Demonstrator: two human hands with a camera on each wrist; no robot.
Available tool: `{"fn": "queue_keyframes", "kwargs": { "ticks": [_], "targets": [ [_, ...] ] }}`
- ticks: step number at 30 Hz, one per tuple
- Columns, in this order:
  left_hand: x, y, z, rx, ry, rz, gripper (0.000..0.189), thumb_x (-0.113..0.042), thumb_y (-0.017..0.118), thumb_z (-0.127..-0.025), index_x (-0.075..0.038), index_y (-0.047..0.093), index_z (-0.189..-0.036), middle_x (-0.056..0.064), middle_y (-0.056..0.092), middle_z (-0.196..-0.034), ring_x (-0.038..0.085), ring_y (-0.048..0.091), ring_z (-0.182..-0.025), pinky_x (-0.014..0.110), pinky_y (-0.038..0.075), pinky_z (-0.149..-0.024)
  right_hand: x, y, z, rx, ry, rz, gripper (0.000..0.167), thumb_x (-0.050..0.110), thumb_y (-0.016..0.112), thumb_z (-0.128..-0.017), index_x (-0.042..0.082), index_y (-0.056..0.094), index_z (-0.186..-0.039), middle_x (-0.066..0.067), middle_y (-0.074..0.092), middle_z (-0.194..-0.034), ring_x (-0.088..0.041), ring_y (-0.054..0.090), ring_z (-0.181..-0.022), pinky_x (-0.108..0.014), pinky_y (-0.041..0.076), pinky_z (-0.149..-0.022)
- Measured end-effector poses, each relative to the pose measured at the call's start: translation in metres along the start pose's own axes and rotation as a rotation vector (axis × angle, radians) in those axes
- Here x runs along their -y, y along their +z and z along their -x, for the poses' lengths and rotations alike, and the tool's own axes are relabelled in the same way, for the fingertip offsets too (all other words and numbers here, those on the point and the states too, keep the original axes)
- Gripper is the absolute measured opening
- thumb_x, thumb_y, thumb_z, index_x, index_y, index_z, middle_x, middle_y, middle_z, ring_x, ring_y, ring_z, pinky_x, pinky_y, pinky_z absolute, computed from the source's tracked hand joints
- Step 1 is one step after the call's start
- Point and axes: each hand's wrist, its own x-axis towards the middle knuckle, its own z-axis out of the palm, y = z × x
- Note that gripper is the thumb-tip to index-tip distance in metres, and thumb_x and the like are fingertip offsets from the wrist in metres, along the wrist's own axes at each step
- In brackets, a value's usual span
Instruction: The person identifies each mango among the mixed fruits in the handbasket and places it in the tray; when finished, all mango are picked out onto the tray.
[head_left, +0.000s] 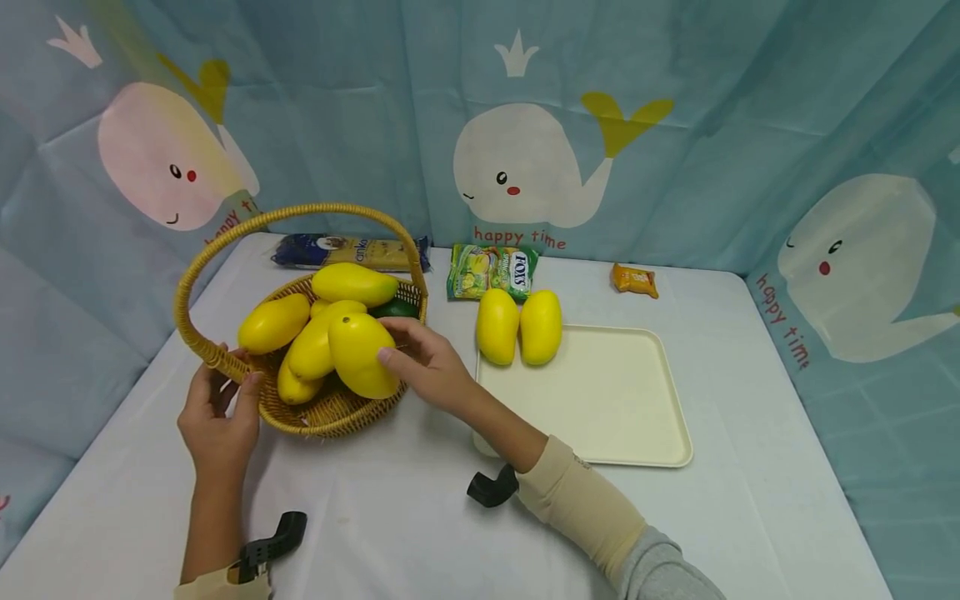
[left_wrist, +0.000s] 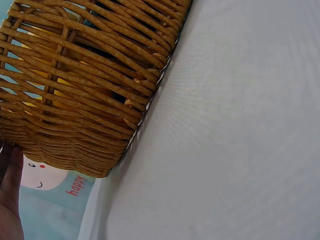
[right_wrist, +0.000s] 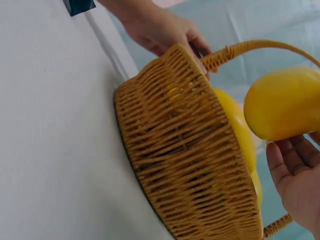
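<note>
White tabletop point(head_left: 750, 500) under wicker basket point(head_left: 341, 423), cream tray point(head_left: 600, 404), three packets point(head_left: 487, 271).

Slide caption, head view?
Right hand holds a mango above the basket, left hand grips its side; two mangoes at the tray's corner.

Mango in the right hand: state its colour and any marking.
The mango is yellow with a small dark spot at one end; the head view shows it best.
</note>
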Motion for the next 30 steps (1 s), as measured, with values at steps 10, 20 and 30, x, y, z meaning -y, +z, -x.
{"fn": "queue_keyframes", "kwargs": {
  "ticks": [10,20,30],
  "targets": [
    [0.0,0.0,0.001,-0.001,0.004,-0.004,0.055,0.004,0.069,-0.091,-0.013,0.056,-0.142,0.009,0.065,-0.129,0.015,0.06,-0.119,0.021,0.049,-0.098,0.003,-0.014,0.008,-0.066,0.06,-0.007,0.042,0.017,0.048,-0.104,-0.003,0.049,-0.141,-0.018,0.058,-0.131,-0.021,0.057,-0.113,-0.036,0.051,-0.1],
    [-0.001,0.0,-0.001,-0.007,0.015,-0.003,0.055,0.005,0.069,-0.091,-0.012,0.056,-0.141,0.01,0.065,-0.129,0.015,0.06,-0.119,0.021,0.048,-0.099,0.005,-0.04,0.014,-0.229,0.152,0.021,0.04,0.022,0.044,-0.106,0.0,0.054,-0.138,-0.016,0.06,-0.13,-0.026,0.057,-0.112,-0.037,0.05,-0.102],
    [0.0,0.0,0.0,-0.009,0.008,0.005,0.054,0.006,0.069,-0.09,-0.01,0.057,-0.14,0.01,0.065,-0.127,0.015,0.061,-0.118,0.02,0.049,-0.098,0.009,-0.064,0.026,-0.367,0.242,0.05,0.045,0.035,0.041,-0.106,0.005,0.056,-0.136,-0.012,0.06,-0.112,-0.025,0.054,-0.099,-0.033,0.052,-0.091]
  ]
}}
